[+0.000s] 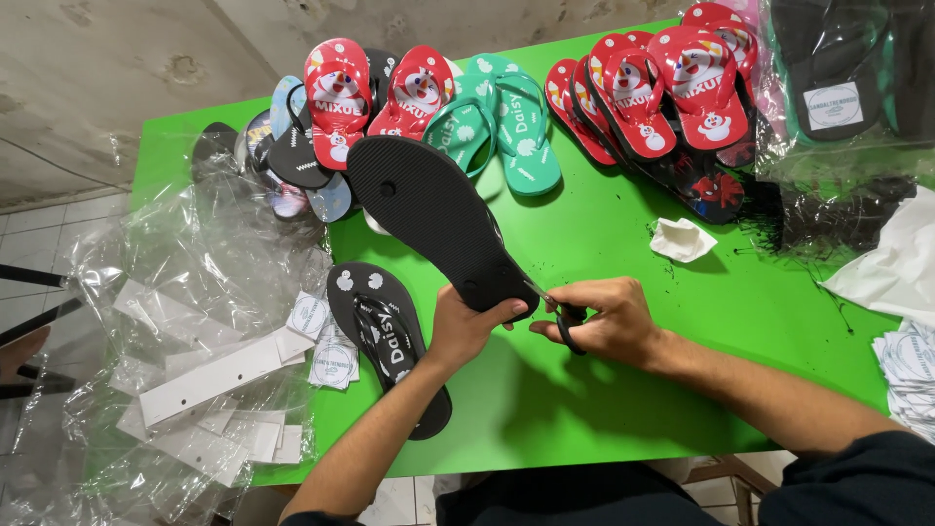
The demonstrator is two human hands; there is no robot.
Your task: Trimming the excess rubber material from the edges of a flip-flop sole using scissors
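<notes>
Head view: the left hand (466, 326) clamps the heel of a black flip-flop (438, 219), sole up, above the green table (604, 390). The right hand (609, 321) is closed around small scissors (560, 317), blades at the heel edge. Its mate (390, 341) lies beside; trimming looks underway, with black shavings (779, 234) scattered and other pairs stacked behind

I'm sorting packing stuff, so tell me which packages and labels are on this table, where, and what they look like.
Clear plastic bags: heaped at left, crumpled.
White card strips: inside that heap, long, punched.
Round-printed labels: beside the black sandal, small white squares.
Label stack: right edge, white.
Bagged sandals: top right, white label.
</notes>
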